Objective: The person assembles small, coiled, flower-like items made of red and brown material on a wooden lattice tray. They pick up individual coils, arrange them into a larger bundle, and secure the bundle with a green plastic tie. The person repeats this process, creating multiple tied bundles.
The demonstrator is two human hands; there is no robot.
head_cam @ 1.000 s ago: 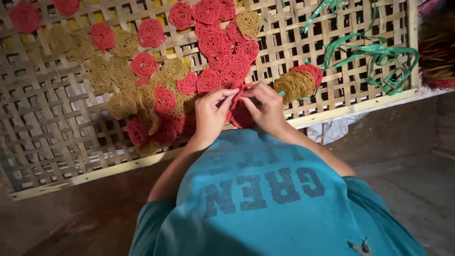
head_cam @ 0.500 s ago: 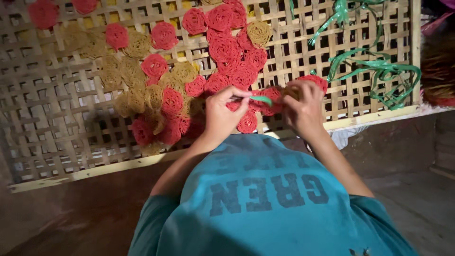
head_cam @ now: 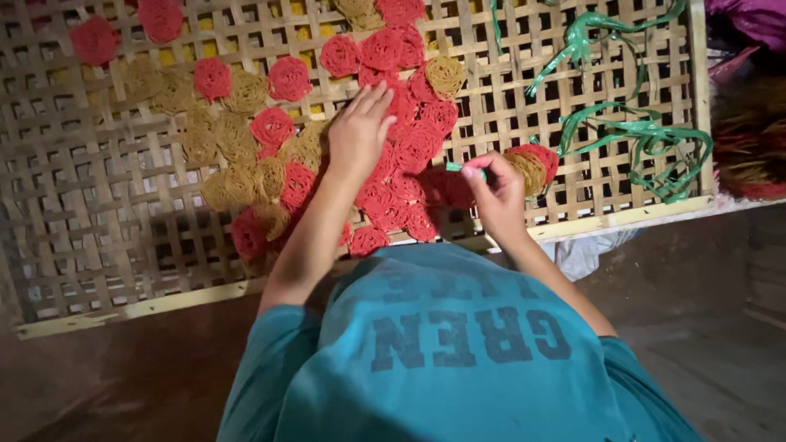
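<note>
A woven bamboo lattice tray [head_cam: 98, 245] lies in front of me, covered with several red coiled discs [head_cam: 273, 125] and tan coiled discs [head_cam: 235, 135]. My left hand [head_cam: 360, 131] rests flat, fingers apart, on the red discs near the tray's middle. My right hand [head_cam: 495, 192] is pinched on a thin green strip [head_cam: 455, 167] just above the red discs at the tray's near edge. A small stack of tan and red discs [head_cam: 532, 166] sits right beside that hand. My teal shirt fills the bottom of the view.
Loose green plastic strips [head_cam: 647, 135] lie tangled on the tray's right part. A dark reddish bundle [head_cam: 749, 155] sits beyond the tray's right edge. White cloth [head_cam: 585, 250] pokes out under the near edge. Brown floor [head_cam: 106, 385] surrounds me.
My left hand has left the right hand and reached forward onto the red discs. My right hand has drawn right, keeping the green strip pinched.
</note>
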